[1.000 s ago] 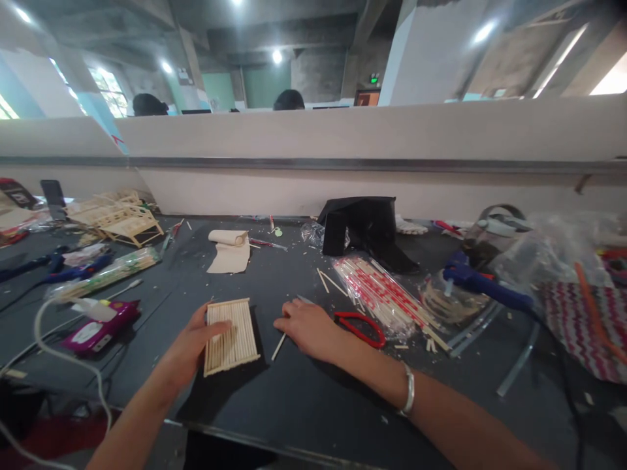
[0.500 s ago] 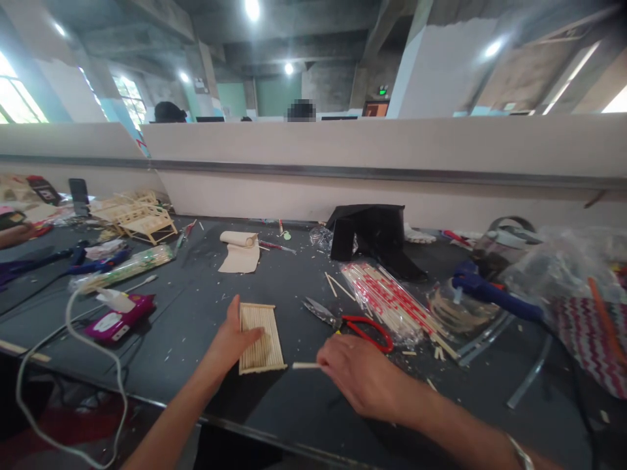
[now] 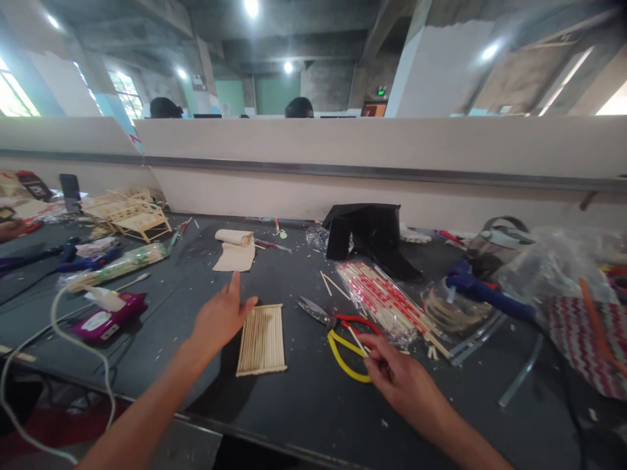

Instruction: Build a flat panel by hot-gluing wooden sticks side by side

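Observation:
A flat panel of thin wooden sticks (image 3: 262, 339) lies on the dark table, with a crosswise stick at its top and bottom edges. My left hand (image 3: 221, 316) is just off the panel's upper left corner, fingers apart and holding nothing. My right hand (image 3: 392, 369) pinches a short pale stick (image 3: 356, 339) over the handles of the pliers. Those pliers (image 3: 340, 326), with one red and one yellow handle, lie to the right of the panel, jaws toward the upper left.
Bagged sticks (image 3: 386, 297) and a blue glue gun (image 3: 490, 297) lie to the right. Behind are a cloth roll (image 3: 235, 249) and black material (image 3: 367, 235). A purple tissue pack (image 3: 110, 316), a white cable (image 3: 93, 349) and stick models (image 3: 140, 219) are at left. Another person's hand (image 3: 12, 228) shows.
My left hand has let go of the panel and moved up and left. My right hand has shifted right, carrying the stick from beside the panel to over the pliers, whose yellow handle now shows.

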